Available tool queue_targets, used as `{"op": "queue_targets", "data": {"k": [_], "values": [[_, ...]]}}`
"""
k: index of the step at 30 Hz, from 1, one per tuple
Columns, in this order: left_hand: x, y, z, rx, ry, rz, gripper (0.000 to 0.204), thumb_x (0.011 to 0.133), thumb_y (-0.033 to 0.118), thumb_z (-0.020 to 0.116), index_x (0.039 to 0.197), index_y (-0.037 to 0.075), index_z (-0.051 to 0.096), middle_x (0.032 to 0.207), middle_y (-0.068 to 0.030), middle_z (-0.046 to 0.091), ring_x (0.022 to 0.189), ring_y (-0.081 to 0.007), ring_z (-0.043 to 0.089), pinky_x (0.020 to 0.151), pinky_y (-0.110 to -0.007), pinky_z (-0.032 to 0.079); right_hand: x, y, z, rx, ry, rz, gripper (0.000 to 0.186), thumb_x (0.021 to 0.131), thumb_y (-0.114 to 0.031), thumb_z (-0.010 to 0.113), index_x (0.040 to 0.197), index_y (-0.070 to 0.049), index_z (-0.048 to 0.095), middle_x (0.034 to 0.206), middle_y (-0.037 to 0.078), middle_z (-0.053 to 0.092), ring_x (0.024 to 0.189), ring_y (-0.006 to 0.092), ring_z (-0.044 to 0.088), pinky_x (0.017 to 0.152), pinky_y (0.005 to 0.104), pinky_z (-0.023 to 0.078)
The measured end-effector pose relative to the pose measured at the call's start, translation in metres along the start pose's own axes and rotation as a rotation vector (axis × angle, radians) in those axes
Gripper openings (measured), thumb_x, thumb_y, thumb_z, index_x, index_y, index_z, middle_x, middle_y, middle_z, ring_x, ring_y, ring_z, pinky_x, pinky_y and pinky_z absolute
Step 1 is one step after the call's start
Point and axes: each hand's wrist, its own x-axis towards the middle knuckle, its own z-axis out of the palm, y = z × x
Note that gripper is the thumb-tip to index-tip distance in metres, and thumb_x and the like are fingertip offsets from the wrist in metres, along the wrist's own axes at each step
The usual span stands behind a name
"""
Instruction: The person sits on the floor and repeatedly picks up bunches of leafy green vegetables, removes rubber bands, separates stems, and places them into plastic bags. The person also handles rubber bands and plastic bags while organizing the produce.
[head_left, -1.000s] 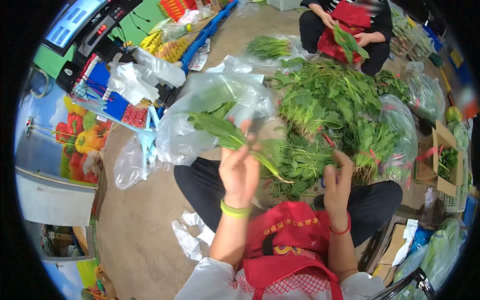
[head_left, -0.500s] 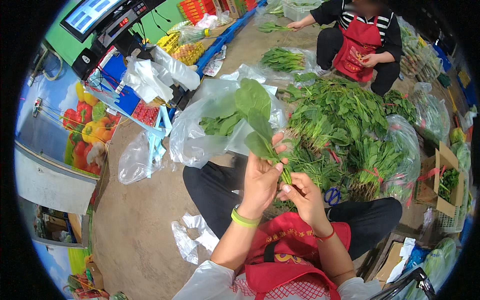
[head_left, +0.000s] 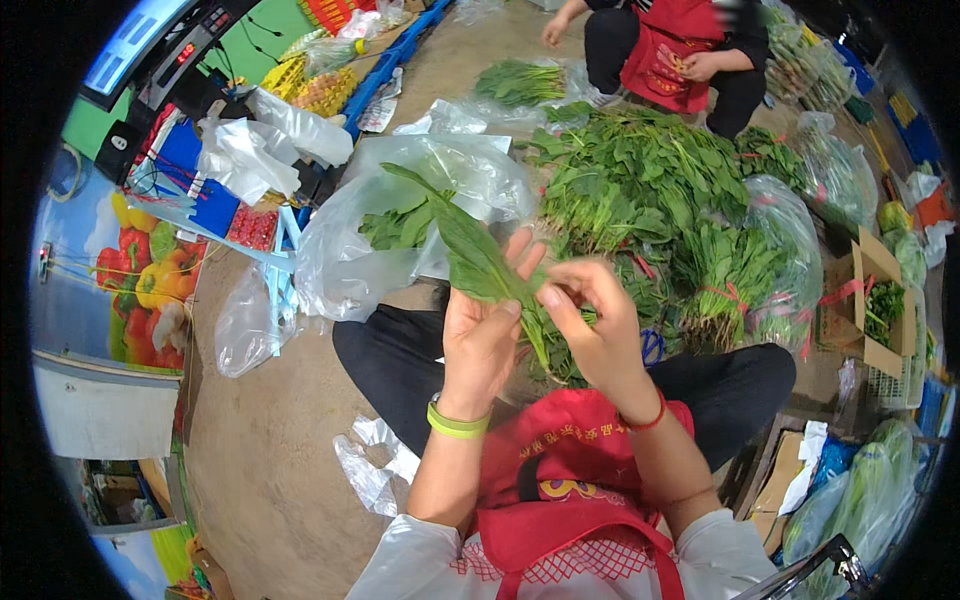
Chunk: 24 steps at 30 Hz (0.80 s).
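My left hand (head_left: 478, 345) holds a leafy green sprig (head_left: 470, 250), thumb in front of the stems and fingers behind, partly spread. The broad leaf points up and left, and the thin stems hang below the hand. At the sprig's right side, thumb and forefinger of my right hand (head_left: 602, 325) pinch close against a leaf; what lies between the fingertips is partly hidden. Beyond my left hand, a clear plastic bag (head_left: 335, 255) lies spread with loose green leaves (head_left: 398, 225) on it. A large heap of leafy greens (head_left: 650, 180) lies ahead to the right.
Bundles tied with red bands (head_left: 725, 295) lie by the heap, near blue-handled scissors (head_left: 652, 347). A co-worker in a red apron (head_left: 672, 55) squats beyond. An open cardboard box (head_left: 868, 300) stands right, a crumpled white bag (head_left: 375, 465) lies left, and a scale with a screen (head_left: 135, 45) rises upper left.
The sprig has turned, its leaf now tilting left. My right hand has moved up from the stem ends to the leaf's side. The co-worker's greens have left that hand.
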Motion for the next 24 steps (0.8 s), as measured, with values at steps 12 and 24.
{"op": "queue_targets", "data": {"k": [12,24], "values": [[0.001,0.002,-0.014,-0.241,0.082,-0.035,0.07,0.089,-0.016,0.046,0.153,0.007,0.03,0.154,-0.0206,0.041,0.147,-0.0385,0.035,0.119,-0.06,0.033,0.057,-0.018,-0.009,0.081,0.023,0.002,0.021,0.098,-0.016,0.066,0.094,0.004,0.065,0.084,0.007,0.069,0.079,0.0099,0.064,0.062,0.0261,0.053],[0.024,0.005,-0.062,-0.723,0.139,0.224,0.066,0.072,-0.012,0.043,0.137,-0.005,0.046,0.102,-0.0129,0.052,0.073,-0.0172,0.045,0.065,-0.027,0.041,-0.04,0.022,-0.055,0.668,0.59,0.255,0.022,0.11,-0.025,0.046,0.118,-0.005,0.049,0.104,0.011,0.065,0.091,0.0235,0.067,0.079,0.0344,0.057]]}}
